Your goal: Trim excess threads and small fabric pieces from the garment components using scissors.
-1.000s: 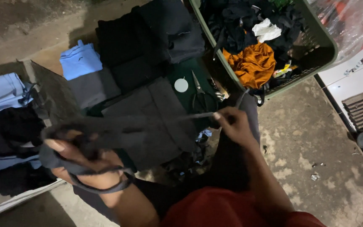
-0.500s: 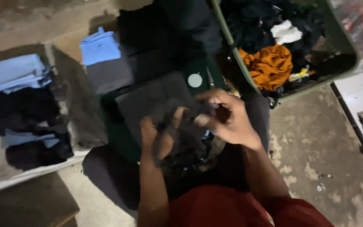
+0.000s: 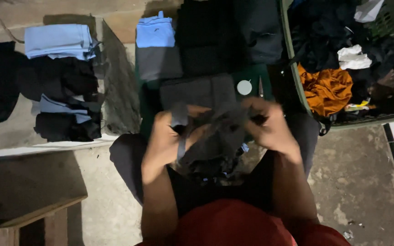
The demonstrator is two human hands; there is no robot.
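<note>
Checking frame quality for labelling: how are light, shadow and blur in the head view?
Head view: dim, uneven light; hard shadows fall on the concrete floor. Left hand and right hand are motion-blurred around the dark grey garment. Dark clothes in the green basket lose detail; the orange cloth reads clearly.

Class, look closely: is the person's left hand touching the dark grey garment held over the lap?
Touching. The head view shows the left hand gripping the dark grey garment, cloth draped across its fingers; the right hand grips the other side.

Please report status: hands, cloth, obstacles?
Left hand and right hand both grip dark grey cloth garment. Green plastic crate right, apart. Nothing blocks.
</note>
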